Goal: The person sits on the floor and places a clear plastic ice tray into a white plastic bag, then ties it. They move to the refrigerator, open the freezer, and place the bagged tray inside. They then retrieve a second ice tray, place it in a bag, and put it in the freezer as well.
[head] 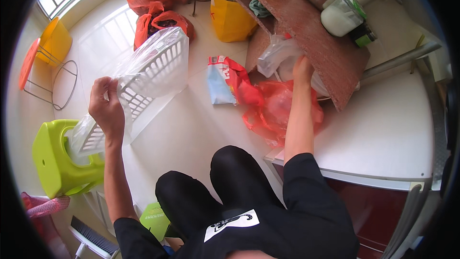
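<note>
Between the thumb and fingers of my left hand (106,106) is the edge of a clear plastic bag (152,70). The bag drapes over a white slatted plastic basket (134,102), which sits on the floor at a slant. My right hand (303,67) reaches under the edge of a reddish stone-look shelf board (316,43), beside a translucent plastic bag (278,55). Its fingertips are hidden there, so a grip cannot be made out. Below that forearm lies a crumpled red plastic bag (275,109), with a red and light-blue printed packet (224,82) next to it.
Red bags (163,21) and a yellow bag (230,16) stand along the back. A lime-green plastic stool (54,158), a wire-framed stool (64,79) and a broom head (94,239) are at left. On the shelf stands a glass jar (341,16); a white-topped cabinet (377,133) is at right.
</note>
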`<control>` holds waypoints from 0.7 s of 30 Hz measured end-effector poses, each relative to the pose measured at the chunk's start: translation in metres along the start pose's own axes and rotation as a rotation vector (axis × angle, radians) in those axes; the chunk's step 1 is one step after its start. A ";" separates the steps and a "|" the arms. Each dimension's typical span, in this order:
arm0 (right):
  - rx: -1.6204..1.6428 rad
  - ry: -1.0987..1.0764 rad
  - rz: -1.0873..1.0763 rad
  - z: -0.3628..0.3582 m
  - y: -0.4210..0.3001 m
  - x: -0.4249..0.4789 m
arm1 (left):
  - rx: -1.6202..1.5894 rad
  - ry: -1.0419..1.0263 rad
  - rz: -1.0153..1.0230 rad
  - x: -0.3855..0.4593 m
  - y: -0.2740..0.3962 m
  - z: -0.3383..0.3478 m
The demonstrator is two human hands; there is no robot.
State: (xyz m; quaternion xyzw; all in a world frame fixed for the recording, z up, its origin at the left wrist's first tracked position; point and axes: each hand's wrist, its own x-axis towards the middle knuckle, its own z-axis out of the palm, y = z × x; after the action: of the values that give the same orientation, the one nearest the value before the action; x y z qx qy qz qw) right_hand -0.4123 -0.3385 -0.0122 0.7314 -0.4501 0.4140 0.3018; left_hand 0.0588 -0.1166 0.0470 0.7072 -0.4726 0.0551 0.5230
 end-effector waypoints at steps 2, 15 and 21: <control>-0.047 -0.013 -0.056 0.021 0.003 0.020 | 0.022 0.005 0.012 0.000 0.001 -0.004; 0.530 0.329 0.837 0.047 -0.018 0.018 | 0.089 0.028 0.016 0.000 -0.001 -0.003; 0.450 -0.254 0.746 0.071 -0.130 -0.126 | 0.217 -0.039 0.094 0.002 0.005 0.001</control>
State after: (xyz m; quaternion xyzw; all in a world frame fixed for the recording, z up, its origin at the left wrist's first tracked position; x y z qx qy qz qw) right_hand -0.3023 -0.2908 -0.1654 0.6116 -0.6152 0.4889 -0.0919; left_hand 0.0557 -0.1187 0.0513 0.7375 -0.5066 0.1169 0.4310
